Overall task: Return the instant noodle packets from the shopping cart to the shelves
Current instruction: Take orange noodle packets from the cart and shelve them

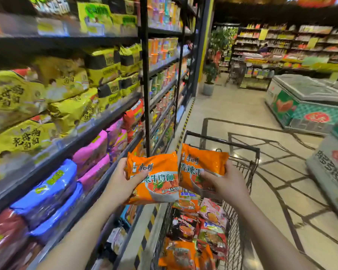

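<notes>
left hand (125, 181) grips an orange noodle packet (156, 178) by its left edge, thumb laid over the printed front, fingers hidden behind. right hand (225, 184) grips a second orange packet (200, 162) along its lower right side, thumb on the front. both packets are held up in the air, face toward the camera, side by side with inner edges just touching or slightly overlapping; cannot tell which. they sit above the near-left corner region of the shopping cart (248, 152), over the gap between cart and shelves (98, 123). the cart basket holds more loose packets (203, 230), orange, red and pink, piled along its left wall and bottom. the shelves run along the left: yellow multipacks (18, 98) on the upper tiers, pink packs (92, 152) and blue packs (53, 188) lower down, a few orange packs (134, 114) at the far end of the pink tier. chest freezers (304, 102) stand on the right across the tiled floor (232, 110).
</notes>
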`<control>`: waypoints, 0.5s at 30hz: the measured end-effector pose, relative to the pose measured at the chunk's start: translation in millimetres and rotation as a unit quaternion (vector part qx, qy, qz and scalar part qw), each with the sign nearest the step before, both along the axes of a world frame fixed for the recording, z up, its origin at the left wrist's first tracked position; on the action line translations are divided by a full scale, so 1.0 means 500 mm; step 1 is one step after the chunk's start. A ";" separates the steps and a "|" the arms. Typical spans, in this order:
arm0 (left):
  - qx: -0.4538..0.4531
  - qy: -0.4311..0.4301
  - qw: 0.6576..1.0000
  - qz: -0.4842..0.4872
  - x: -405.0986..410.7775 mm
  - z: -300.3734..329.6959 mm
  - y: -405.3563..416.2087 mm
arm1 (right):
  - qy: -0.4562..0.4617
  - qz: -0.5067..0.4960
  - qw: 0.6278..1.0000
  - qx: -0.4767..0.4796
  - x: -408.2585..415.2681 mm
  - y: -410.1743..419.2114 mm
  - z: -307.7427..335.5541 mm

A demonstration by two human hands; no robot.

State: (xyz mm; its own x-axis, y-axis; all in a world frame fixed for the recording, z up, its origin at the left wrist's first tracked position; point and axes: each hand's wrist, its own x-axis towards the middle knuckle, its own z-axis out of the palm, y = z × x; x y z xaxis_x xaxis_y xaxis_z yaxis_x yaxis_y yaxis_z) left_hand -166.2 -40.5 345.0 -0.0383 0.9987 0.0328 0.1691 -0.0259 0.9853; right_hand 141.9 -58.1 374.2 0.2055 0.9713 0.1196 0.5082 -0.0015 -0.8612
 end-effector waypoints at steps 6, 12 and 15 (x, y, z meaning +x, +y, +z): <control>0.033 0.020 0.992 0.119 -0.077 0.121 -0.152 | -0.003 0.137 0.990 0.042 -0.087 0.010 0.111; 0.039 0.036 0.954 0.295 -0.157 0.174 -0.387 | -0.004 0.299 0.950 0.087 -0.247 -0.046 0.161; 0.060 0.027 0.922 0.380 -0.186 0.190 -0.536 | 0.007 0.369 0.924 0.096 -0.345 -0.111 0.176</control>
